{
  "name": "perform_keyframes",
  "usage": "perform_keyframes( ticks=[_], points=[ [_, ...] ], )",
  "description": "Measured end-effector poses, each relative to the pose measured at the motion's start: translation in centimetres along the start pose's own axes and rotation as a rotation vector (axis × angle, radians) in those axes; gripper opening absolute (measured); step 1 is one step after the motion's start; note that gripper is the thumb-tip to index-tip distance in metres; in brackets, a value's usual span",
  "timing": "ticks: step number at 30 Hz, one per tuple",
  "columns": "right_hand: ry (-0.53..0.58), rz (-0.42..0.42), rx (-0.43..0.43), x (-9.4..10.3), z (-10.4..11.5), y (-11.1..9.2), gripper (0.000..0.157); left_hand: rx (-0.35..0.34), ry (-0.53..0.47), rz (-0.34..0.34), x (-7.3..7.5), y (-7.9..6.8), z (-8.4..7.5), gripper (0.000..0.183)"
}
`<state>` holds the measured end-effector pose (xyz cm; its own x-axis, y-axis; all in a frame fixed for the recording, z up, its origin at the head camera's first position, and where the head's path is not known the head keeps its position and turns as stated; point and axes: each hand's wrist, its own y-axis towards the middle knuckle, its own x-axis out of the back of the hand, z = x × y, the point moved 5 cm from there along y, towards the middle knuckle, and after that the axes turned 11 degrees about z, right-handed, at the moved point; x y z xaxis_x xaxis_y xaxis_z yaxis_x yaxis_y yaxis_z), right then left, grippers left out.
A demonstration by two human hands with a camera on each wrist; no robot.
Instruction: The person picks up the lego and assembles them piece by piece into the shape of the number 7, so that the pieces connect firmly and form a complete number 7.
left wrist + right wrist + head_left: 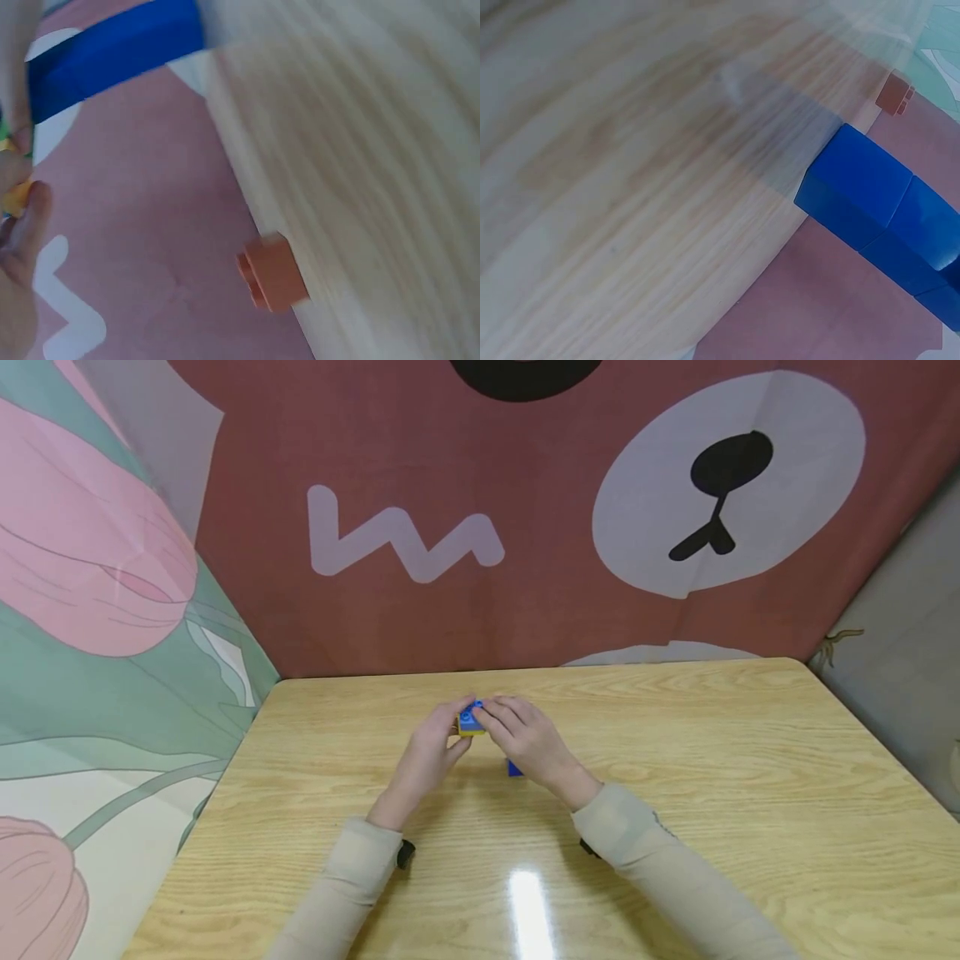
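Both hands meet over a small stack of toy bricks [471, 720], blue on top with studs and yellow beneath. My left hand [431, 747] grips its left side, the thumb in front. From the right, my right hand [528, 739] holds the stack with its fingers curved over the top. Yellow and green bricks [16, 196] show between the fingers at the edge of the left wrist view. A dark blue brick column [862, 180] of several joined bricks is close by; in the head view the right hand covers most of it.
An orange brick [277, 274] with studs rests on the wooden table [712, 760], left of the blue column. Printed cloth [405, 627] hangs behind the table's back edge. Light glares off the tabletop between the forearms.
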<state>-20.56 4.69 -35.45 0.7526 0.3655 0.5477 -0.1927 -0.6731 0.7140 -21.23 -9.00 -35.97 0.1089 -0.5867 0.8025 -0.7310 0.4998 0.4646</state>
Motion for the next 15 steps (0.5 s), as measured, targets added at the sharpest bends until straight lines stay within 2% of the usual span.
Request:
perform_keyframes(
  ticks=[4, 7, 11, 15],
  points=[
    [-0.006, -0.025, 0.009, 0.02, 0.02, -0.13, 0.023, -0.158, 0.284, -0.114, 0.12, -0.36, -0.39, 0.058],
    [-0.013, -0.045, 0.012, 0.04, -0.05, -0.21, 0.024, -0.228, 0.424, -0.194, 0.25, -0.42, -0.65, 0.058],
    [-0.003, -0.061, 0.012, 0.03, -0.16, -0.38, 0.025, -0.275, 0.510, -0.259, 0.32, -0.42, -0.77, 0.056],
    [0.015, -0.075, 0.013, 0.03, -0.21, -0.42, 0.024, -0.309, 0.546, -0.284, 0.38, -0.48, -0.95, 0.057]
  ],
)
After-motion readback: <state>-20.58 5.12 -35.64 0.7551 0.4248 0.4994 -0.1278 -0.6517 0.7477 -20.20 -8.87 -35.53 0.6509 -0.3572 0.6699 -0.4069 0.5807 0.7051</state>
